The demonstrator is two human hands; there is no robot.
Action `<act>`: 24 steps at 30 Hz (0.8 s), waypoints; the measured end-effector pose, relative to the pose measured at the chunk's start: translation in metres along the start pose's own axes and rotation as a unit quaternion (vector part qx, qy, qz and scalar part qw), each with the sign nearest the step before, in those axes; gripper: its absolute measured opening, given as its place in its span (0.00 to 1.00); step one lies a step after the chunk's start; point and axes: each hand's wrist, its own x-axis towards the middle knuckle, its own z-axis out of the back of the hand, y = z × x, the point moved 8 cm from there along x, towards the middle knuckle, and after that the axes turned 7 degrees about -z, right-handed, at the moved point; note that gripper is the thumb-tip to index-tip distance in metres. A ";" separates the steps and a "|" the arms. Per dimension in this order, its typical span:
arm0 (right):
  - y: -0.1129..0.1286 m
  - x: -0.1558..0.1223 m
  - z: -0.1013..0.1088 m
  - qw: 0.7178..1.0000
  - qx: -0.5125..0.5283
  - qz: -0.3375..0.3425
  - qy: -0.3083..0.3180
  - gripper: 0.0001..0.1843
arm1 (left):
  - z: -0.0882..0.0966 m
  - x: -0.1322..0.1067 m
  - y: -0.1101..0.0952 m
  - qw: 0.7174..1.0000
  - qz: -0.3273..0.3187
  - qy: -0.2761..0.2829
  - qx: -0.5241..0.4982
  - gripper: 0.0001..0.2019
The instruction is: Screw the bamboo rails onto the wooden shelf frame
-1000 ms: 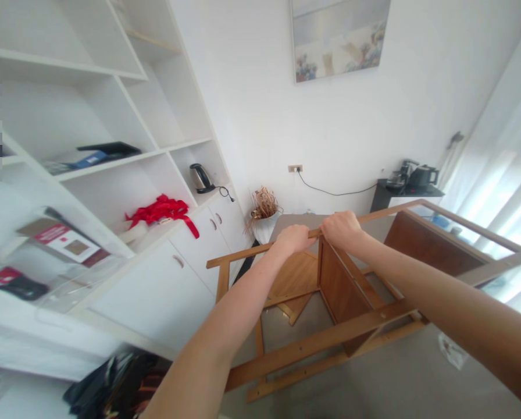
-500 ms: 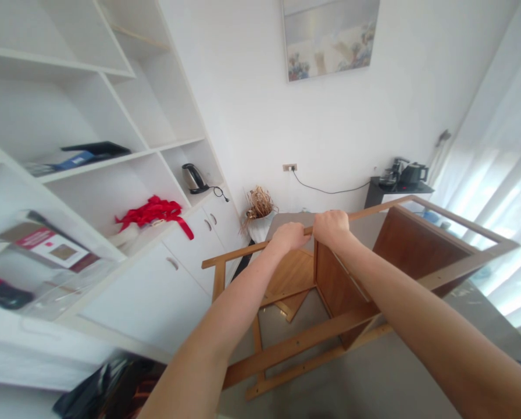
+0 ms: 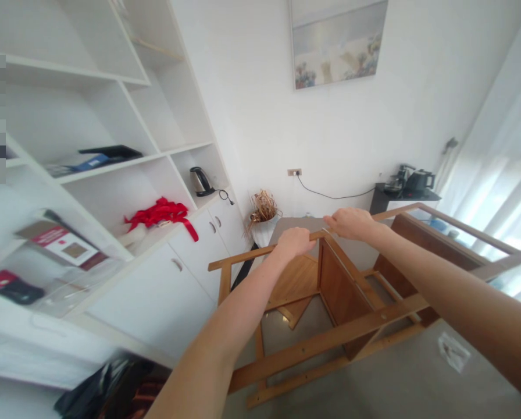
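A wooden furniture frame [image 3: 302, 349] with slatted rails and brown panels stands tilted in front of me. My left hand [image 3: 293, 241] is wrapped round its upper rail [image 3: 243, 256], left of the brown inner panel [image 3: 345, 279]. Just right of that panel's top corner, my right hand [image 3: 350, 224] is closed over the line of the same rail; its fingertips are partly hidden. The rail shows again beyond that hand, running to the frame's far right end [image 3: 421, 206]. A loose-looking wooden piece [image 3: 298, 311] lies below, inside the frame.
White shelving [image 3: 164, 154] with cupboards fills the left side, holding red ribbon [image 3: 160, 212] and an electric kettle [image 3: 200, 181]. Dried plants [image 3: 264, 205] stand in the corner. A small clear bag [image 3: 453, 351] lies at the right. A black stand [image 3: 378, 201] carries coffee equipment.
My right hand has shifted right along the upper rail, away from my left hand, uncovering the inner panel's top corner. The left hand keeps its hold. The view has shifted slightly.
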 end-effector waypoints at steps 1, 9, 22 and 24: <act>-0.001 0.000 0.003 1.000 -0.001 0.005 -0.007 0.26 | 0.001 0.000 0.000 1.000 0.000 -0.001 0.001 0.22; 0.008 -0.001 0.005 0.997 -0.009 0.071 -0.033 0.20 | 0.001 0.001 0.001 1.000 -0.004 -0.004 0.003 0.21; 0.027 0.004 -0.009 0.996 -0.045 0.073 -0.037 0.20 | 0.003 -0.002 0.000 1.000 -0.001 -0.001 -0.004 0.21; 0.029 0.003 -0.008 0.992 -0.053 0.113 -0.033 0.18 | 0.004 -0.002 0.000 1.000 0.000 -0.002 -0.008 0.22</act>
